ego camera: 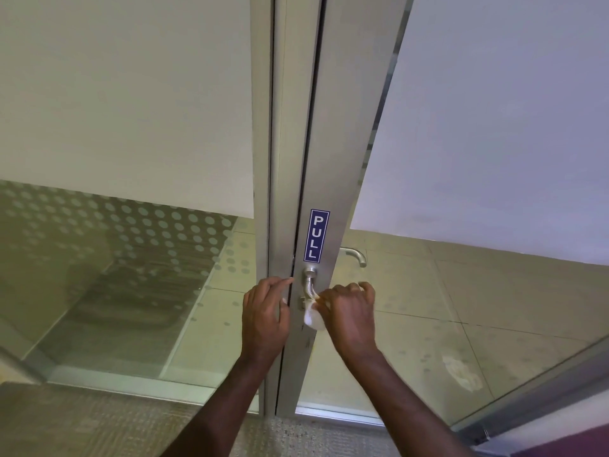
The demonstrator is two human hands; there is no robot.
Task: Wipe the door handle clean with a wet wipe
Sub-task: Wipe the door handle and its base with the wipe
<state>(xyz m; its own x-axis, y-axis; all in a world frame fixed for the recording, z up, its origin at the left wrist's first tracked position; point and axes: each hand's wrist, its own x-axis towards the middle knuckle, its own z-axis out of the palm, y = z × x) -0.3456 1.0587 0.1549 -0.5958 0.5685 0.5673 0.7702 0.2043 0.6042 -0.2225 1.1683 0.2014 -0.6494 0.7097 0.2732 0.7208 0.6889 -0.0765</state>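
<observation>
R hand [349, 313] closed on wet wipe [313, 316], wrapped rnd lever door handle [309, 282] w/ tail hanging below – prob to rub all sides | L hand [265, 319] open, flat vs frame edge, holds nothing, likely steadying door | alu stile [329, 159], blue PULL sticker [317, 235], frosted/dotted glass [148, 225], tiled floor [461, 308] beyond

White wet wipe [312, 316], silver door handle [309, 282], blue PULL sign [316, 235], dotted glass [138, 225].
</observation>
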